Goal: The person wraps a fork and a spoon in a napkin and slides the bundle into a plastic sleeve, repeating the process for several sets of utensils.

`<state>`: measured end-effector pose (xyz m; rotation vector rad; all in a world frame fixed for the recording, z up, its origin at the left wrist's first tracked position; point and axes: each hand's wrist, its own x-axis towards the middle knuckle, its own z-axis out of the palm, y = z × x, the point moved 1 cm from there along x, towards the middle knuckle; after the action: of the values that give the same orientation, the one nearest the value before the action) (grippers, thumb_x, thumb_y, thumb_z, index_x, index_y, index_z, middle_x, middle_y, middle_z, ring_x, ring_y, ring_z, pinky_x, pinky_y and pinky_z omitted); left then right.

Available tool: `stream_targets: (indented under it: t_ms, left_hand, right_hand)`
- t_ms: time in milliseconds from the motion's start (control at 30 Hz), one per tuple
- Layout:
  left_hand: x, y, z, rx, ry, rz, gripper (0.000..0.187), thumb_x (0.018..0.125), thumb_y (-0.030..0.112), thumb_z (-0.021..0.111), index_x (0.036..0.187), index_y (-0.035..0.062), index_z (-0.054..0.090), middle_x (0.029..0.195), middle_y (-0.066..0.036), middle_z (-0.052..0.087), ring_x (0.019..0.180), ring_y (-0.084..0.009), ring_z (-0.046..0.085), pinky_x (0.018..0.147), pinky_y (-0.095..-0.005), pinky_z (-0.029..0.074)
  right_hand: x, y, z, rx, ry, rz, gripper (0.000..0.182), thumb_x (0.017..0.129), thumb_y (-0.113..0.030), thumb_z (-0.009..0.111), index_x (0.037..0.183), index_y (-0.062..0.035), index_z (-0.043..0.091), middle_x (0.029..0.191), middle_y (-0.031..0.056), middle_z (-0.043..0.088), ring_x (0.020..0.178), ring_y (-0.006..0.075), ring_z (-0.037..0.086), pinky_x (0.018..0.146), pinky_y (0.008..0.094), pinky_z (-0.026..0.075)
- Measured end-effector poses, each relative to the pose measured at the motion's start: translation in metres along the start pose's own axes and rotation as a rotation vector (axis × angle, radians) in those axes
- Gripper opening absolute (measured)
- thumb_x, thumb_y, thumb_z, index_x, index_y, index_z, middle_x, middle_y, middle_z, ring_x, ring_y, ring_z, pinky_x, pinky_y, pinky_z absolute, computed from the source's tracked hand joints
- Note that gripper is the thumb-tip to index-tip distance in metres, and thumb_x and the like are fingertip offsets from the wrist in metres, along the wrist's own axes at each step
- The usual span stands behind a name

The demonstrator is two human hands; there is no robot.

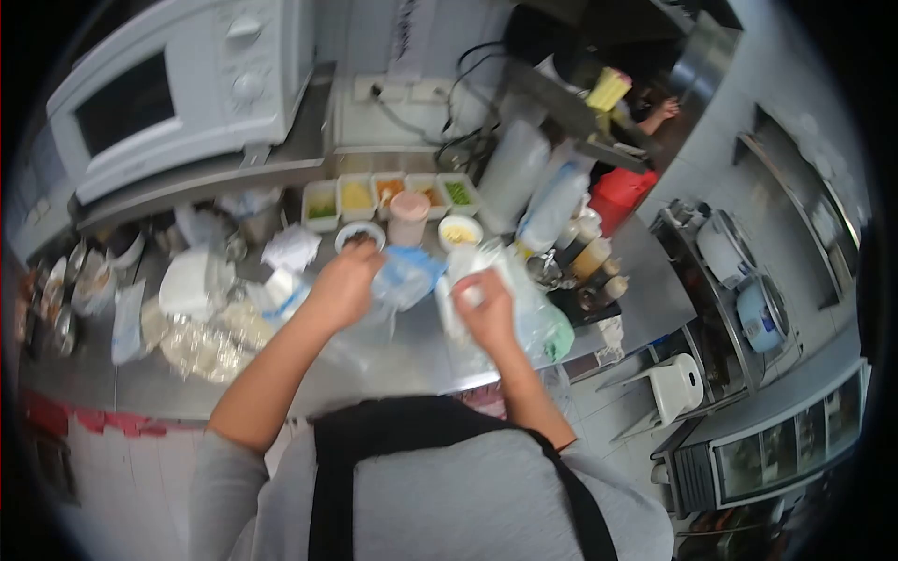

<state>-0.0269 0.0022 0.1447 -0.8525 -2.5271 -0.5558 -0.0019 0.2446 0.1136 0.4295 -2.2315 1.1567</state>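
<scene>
**At the steel counter (369, 369): one hand over the dark-filled bowl, one curled round something white**

Near the centre of the frame, the left hand (346, 282) reaches over a small round bowl (340, 242) of dark bits, fingers bunched and pointing down. Blur hides whether they pinch any of the contents or touch them. Just right of centre, the right hand (484, 307) has its fingers curled round a small white object (473, 295), too smeared to identify, above pale plastic bags (533, 313). Between the hands lies a blue plastic bag (413, 268); behind it stand a pink-topped tub (409, 221) and a white bowl of yellow pieces (460, 247). A row of rectangular ingredient trays (358, 213) lines the back of the counter, upper centre.

The step in hand looks like picking from the dark-filled bowl. As a judgement, drawing the left hand away calls for a closed pinch and a straight lift, clear of the tub, with the right hand steady.
</scene>
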Motion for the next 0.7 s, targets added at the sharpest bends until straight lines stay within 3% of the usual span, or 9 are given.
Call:
stream_targets:
  t_ms: [67,200,300,333,433,567,600,700]
  left_hand:
    - [0.007,0.007,0.004,-0.061,0.002,-0.019,0.042,0.069,-0.008,0.054,0.109,-0.0014,0.062,0.108,-0.017,0.058,0.106,-0.0356,0.054,0.089,-0.0396,0.048]
    - [0.013,0.023,0.016,-0.147,-0.072,-0.068,0.053,0.065,-0.009,0.055,0.118,-0.0011,0.057,0.122,-0.016,0.053,0.108,-0.0366,0.056,0.091,-0.0392,0.047]
    - [0.015,0.036,0.020,-0.129,-0.079,-0.041,0.055,0.067,-0.007,0.058,0.122,-0.0006,0.054,0.127,-0.014,0.048,0.110,-0.0352,0.053,0.089,-0.0394,0.049]
    - [0.012,0.043,0.019,-0.120,-0.076,-0.012,0.055,0.067,-0.006,0.060,0.121,-0.0009,0.054,0.127,-0.013,0.047,0.109,-0.0351,0.053,0.088,-0.0397,0.050]
    - [0.006,0.069,0.019,-0.141,-0.141,0.055,0.051,0.070,-0.001,0.063,0.119,-0.0013,0.054,0.126,-0.011,0.047,0.108,-0.0361,0.050,0.083,-0.0396,0.053]
    - [0.003,0.086,0.011,-0.225,-0.177,0.119,0.046,0.072,0.000,0.060,0.118,-0.0011,0.055,0.126,-0.011,0.047,0.107,-0.0356,0.050,0.082,-0.0387,0.053]
    - [0.003,0.088,0.009,-0.237,-0.206,0.123,0.045,0.073,0.000,0.059,0.118,-0.0009,0.055,0.126,-0.011,0.047,0.107,-0.0354,0.050,0.081,-0.0386,0.053]
    - [0.001,0.090,0.013,-0.277,-0.057,0.234,0.043,0.074,0.000,0.058,0.117,0.0013,0.056,0.126,-0.011,0.047,0.108,-0.0353,0.050,0.083,-0.0392,0.052]
  right_hand:
    - [0.012,-0.029,-0.017,-0.002,0.042,-0.037,0.010,0.073,-0.004,0.070,0.081,-0.0051,0.064,0.083,0.0155,0.059,0.079,0.0330,0.058,0.070,0.0377,0.047]
    - [0.005,-0.064,-0.018,0.086,-0.024,-0.083,0.016,0.072,-0.002,0.068,0.088,-0.0046,0.066,0.089,0.0174,0.061,0.086,0.0354,0.060,0.075,0.0383,0.048]
    - [-0.009,-0.054,-0.006,0.008,-0.267,-0.066,0.021,0.072,-0.001,0.066,0.093,-0.0048,0.068,0.094,0.0186,0.061,0.091,0.0370,0.061,0.079,0.0384,0.048]
    - [-0.011,-0.049,-0.005,0.017,-0.424,0.048,0.023,0.071,0.000,0.065,0.094,-0.0043,0.067,0.096,0.0184,0.061,0.092,0.0376,0.061,0.080,0.0390,0.049]
    - [-0.017,-0.038,0.006,0.009,-0.417,0.081,0.026,0.071,-0.001,0.068,0.097,-0.0032,0.068,0.095,0.0155,0.063,0.091,0.0339,0.061,0.082,0.0360,0.048]
    - [-0.022,-0.020,0.023,0.134,-0.108,0.019,0.029,0.073,-0.001,0.066,0.101,-0.0006,0.062,0.101,0.0160,0.062,0.091,0.0326,0.062,0.082,0.0365,0.048]
    - [-0.024,-0.012,0.026,0.118,-0.116,0.053,0.028,0.073,-0.001,0.068,0.100,0.0001,0.060,0.106,0.0144,0.062,0.097,0.0296,0.061,0.082,0.0341,0.048]
    - [-0.029,0.000,0.037,0.759,-0.081,0.476,0.027,0.073,0.001,0.067,0.099,0.0009,0.060,0.109,0.0140,0.061,0.098,0.0289,0.061,0.082,0.0331,0.049]
